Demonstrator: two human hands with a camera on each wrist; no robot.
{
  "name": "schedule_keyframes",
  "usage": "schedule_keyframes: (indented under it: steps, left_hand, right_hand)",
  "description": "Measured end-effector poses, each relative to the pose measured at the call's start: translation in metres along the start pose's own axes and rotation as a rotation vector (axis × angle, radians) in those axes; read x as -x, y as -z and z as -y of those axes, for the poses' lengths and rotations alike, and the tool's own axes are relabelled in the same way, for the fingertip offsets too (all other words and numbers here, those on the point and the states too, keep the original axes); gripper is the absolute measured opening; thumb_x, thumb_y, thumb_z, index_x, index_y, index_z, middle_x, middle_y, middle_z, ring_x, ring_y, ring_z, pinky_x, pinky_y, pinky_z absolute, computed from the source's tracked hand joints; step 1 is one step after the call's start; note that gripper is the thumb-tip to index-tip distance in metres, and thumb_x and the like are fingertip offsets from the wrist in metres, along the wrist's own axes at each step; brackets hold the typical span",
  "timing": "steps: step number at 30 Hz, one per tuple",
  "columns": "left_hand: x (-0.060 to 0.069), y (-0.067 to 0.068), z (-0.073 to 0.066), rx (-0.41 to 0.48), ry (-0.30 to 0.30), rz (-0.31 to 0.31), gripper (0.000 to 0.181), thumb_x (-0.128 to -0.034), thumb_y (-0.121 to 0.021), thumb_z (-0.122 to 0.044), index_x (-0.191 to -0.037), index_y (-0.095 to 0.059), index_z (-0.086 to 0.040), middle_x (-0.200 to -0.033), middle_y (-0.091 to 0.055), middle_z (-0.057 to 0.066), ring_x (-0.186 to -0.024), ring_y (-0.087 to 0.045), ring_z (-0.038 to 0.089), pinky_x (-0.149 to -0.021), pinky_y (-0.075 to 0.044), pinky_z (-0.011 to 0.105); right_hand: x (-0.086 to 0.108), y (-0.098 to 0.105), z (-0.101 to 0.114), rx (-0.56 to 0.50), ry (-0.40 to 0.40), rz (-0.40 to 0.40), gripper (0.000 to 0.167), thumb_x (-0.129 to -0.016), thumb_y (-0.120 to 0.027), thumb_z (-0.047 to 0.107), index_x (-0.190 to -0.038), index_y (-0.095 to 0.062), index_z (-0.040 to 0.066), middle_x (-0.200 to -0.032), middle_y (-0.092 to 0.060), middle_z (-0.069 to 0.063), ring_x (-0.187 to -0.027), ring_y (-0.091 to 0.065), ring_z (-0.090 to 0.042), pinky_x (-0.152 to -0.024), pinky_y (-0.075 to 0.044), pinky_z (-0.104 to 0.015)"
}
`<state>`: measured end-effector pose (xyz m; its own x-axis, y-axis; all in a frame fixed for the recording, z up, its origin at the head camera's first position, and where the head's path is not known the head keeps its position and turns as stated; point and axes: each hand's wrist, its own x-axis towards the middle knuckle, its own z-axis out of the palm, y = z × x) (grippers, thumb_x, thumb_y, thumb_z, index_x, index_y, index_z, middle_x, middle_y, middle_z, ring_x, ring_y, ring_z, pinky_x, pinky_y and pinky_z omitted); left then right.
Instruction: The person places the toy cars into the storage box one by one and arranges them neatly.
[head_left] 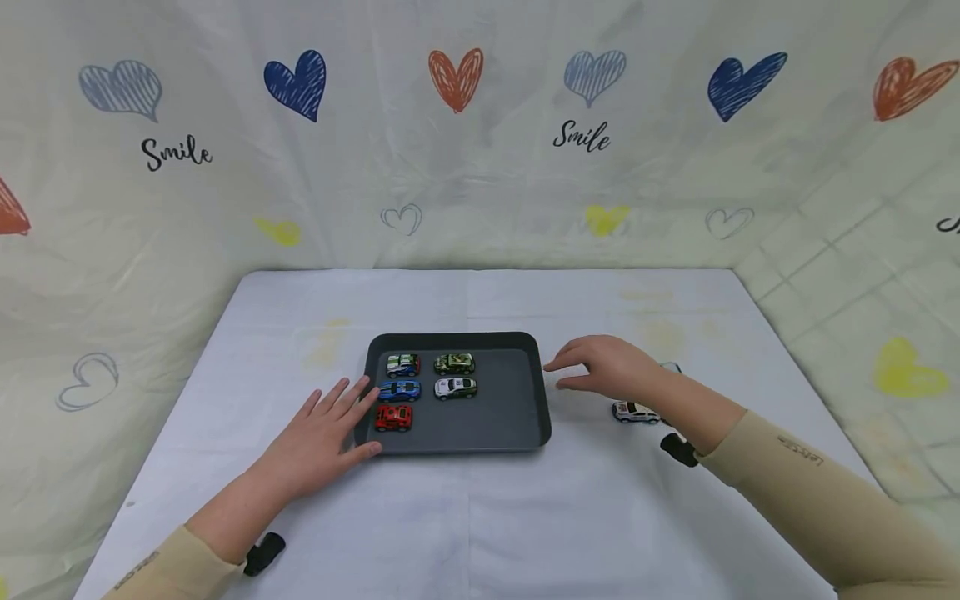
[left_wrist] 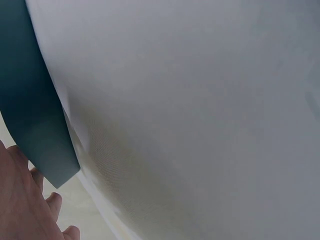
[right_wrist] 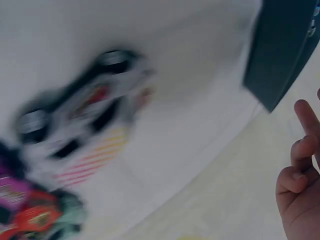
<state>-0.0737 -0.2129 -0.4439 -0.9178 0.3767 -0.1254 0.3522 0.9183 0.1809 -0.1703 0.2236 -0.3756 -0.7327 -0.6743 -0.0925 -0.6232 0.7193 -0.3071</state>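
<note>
A dark grey tray [head_left: 495,425] holds several toy cars in two columns at its left: a green-and-white car [head_left: 402,365], a blue car [head_left: 399,390], a red car [head_left: 393,417], a camouflage car [head_left: 453,363] and a white-and-dark car [head_left: 454,387]. My left hand [head_left: 318,442] rests at the tray's left edge with fingers spread. Just right of the tray hovers my right hand [head_left: 611,367], its fingers loosely bent around nothing. Below the right wrist, a white toy car [head_left: 633,412] sits on the table, partly hidden by the forearm.
The right wrist view shows the striped white car [right_wrist: 90,120] blurred, beside a purple car [right_wrist: 12,192] and a red-and-green car [right_wrist: 40,215]. A white cloth covers the table [head_left: 465,517]. Behind it hangs a heart-printed sheet [head_left: 510,167].
</note>
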Motion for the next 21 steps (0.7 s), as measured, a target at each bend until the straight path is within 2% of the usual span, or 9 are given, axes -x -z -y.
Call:
schedule_keyframes:
  steps: [6,13,19,21]
  left_hand:
    - [0.000,0.001,-0.001,0.001,0.003,-0.003,0.085,-0.0930,-0.053,-0.065,-0.159,-0.025,-0.020,-0.165,-0.016,0.004,-0.151,-0.013,0.034,-0.118,-0.013,0.060]
    - [0.001,0.000,0.000,0.013,0.000,0.001,0.084,-0.0932,-0.052,-0.065,-0.159,-0.025,-0.020,-0.165,-0.016,0.004,-0.151,-0.012,0.034,-0.118,-0.011,0.060]
    - [0.000,0.001,-0.001,0.009,0.002,0.002,0.084,-0.0932,-0.053,-0.065,-0.159,-0.026,-0.020,-0.165,-0.018,0.004,-0.151,-0.013,0.035,-0.118,-0.011,0.060]
    - [0.000,0.002,-0.002,0.011,0.002,0.003,0.084,-0.0931,-0.054,-0.064,-0.159,-0.027,-0.020,-0.165,-0.018,0.004,-0.151,-0.014,0.035,-0.118,-0.011,0.060]
  right_hand:
    - [0.037,-0.001,-0.029,0.015,-0.034,0.001,0.030,-0.088,-0.077,0.023,-0.118,-0.075,0.019,-0.115,-0.069,0.004,-0.106,-0.064,-0.021,-0.084,-0.055,-0.040]
    - [0.067,0.003,-0.047,-0.017,-0.086,0.017,0.028,-0.089,-0.076,0.023,-0.117,-0.076,0.019,-0.116,-0.069,0.005,-0.098,-0.065,-0.018,-0.076,-0.054,-0.035]
    - [0.083,0.001,-0.060,-0.038,-0.094,0.047,0.026,-0.088,-0.076,0.023,-0.115,-0.077,0.021,-0.115,-0.069,0.004,-0.074,-0.054,0.002,-0.067,-0.049,-0.025]
    - [0.086,0.000,-0.063,-0.040,-0.083,0.045,0.026,-0.088,-0.077,0.021,-0.113,-0.077,0.021,-0.114,-0.069,0.005,-0.071,-0.050,0.004,-0.064,-0.046,-0.023]
